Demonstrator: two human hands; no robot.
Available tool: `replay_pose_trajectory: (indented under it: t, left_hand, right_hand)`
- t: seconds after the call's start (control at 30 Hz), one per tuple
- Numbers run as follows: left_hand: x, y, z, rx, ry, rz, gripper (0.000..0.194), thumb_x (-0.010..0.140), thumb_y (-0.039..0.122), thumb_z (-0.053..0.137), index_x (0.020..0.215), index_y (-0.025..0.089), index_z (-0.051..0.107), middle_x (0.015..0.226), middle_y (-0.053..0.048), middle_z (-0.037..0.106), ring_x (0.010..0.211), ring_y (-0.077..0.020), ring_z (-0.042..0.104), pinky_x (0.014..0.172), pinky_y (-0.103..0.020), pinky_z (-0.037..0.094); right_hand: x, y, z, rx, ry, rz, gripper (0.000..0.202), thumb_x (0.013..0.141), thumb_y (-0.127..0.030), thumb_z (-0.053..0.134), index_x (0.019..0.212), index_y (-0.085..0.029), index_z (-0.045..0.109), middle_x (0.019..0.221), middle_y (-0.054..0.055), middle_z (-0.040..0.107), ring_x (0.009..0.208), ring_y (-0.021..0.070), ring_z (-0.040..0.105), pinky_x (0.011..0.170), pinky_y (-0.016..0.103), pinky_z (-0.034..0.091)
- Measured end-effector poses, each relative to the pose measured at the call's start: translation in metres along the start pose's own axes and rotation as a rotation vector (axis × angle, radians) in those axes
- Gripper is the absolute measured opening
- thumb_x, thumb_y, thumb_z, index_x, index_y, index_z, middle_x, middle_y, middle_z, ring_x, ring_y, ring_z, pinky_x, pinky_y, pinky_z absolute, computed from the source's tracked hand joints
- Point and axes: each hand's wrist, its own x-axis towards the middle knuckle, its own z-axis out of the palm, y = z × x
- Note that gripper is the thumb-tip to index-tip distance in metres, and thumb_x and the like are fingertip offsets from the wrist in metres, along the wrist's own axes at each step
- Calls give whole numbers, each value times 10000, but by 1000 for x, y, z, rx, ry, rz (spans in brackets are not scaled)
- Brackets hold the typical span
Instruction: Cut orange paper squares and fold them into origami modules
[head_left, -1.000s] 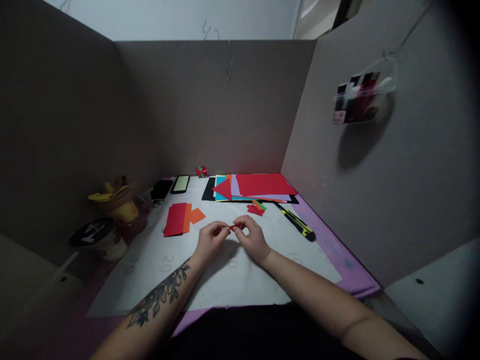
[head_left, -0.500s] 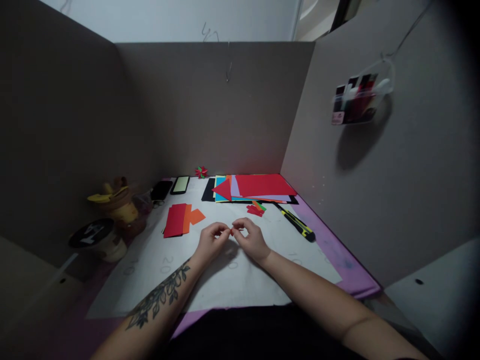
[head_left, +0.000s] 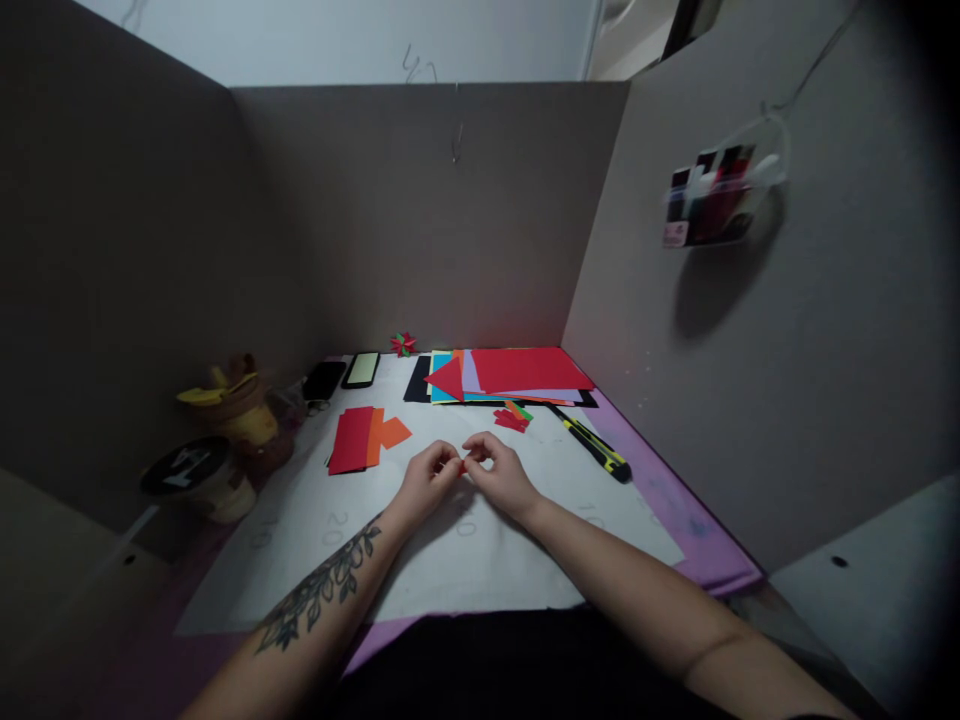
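Between my fingertips is a small red piece of paper (head_left: 463, 466), mostly hidden by the fingers. My left hand (head_left: 426, 478) pinches it from the left, and my right hand (head_left: 501, 478) pinches it from the right, both just above the white sheet (head_left: 442, 585). Beyond my right hand lie small red paper pieces (head_left: 511, 420) with an orange and a green strip (head_left: 519, 410). Left of my left hand are red paper rectangles (head_left: 350, 440) overlapping orange paper (head_left: 394, 432).
Coloured sheets (head_left: 525, 370) are stacked at the back. A yellow-and-black utility knife (head_left: 596, 450) lies on the right. A folded paper star (head_left: 403, 344), a phone (head_left: 361, 370) and a black object (head_left: 324, 381) sit at the back left. Cups (head_left: 196, 475) stand left; grey panels (head_left: 427, 220) enclose the table.
Both hands stay close together on the small red paper, with only a slight shift of the fingers. Nothing else on the table has visibly moved.
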Motion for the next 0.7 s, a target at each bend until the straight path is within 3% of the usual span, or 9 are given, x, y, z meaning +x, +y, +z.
replay_pose_trajectory:
  t: [0.2, 0.43, 0.57, 0.63, 0.7]
  left_hand:
    - [2, -3, 1, -89, 39, -26, 122, 744, 230, 572, 813, 179, 485, 716, 33, 518, 643, -92, 478, 592, -205, 380]
    - [1, -14, 4, -178, -47, -87, 239, 745, 173, 561, 930, 199, 411, 708, 51, 520, 608, -76, 490, 564, -193, 384]
    - [-1, -10, 3, -178, -58, -56, 299, 689, 130, 594, 942, 189, 445, 872, -8, 558, 765, -108, 558, 666, -235, 456]
    - [-2, -5, 1, -161, -48, -27, 357, 647, 121, 637, 962, 185, 484, 994, -50, 555, 897, -143, 563, 746, -266, 473]
    - [-2, -2, -1, -133, -18, -23, 286, 677, 163, 637, 939, 176, 522, 974, -57, 567, 896, -150, 562, 752, -269, 473]
  right_hand:
    - [3, 5, 2, 138, 61, 100, 166, 684, -199, 541, 847, -189, 511, 673, -33, 537, 622, 130, 540, 606, 251, 443]
    - [9, 16, -1, 220, 117, 150, 190, 679, -243, 574, 837, -192, 480, 631, -48, 507, 565, 113, 509, 557, 231, 432]
    - [8, 18, -4, 134, 142, 101, 168, 700, -232, 556, 852, -188, 499, 684, -28, 532, 610, 121, 531, 588, 240, 447]
    - [5, 17, -3, 37, 103, 47, 160, 717, -211, 537, 873, -188, 512, 709, -18, 548, 650, 132, 545, 624, 252, 454]
    - [2, 14, 0, -43, 32, 6, 165, 729, -199, 522, 894, -192, 519, 709, -16, 558, 670, 143, 553, 624, 255, 453]
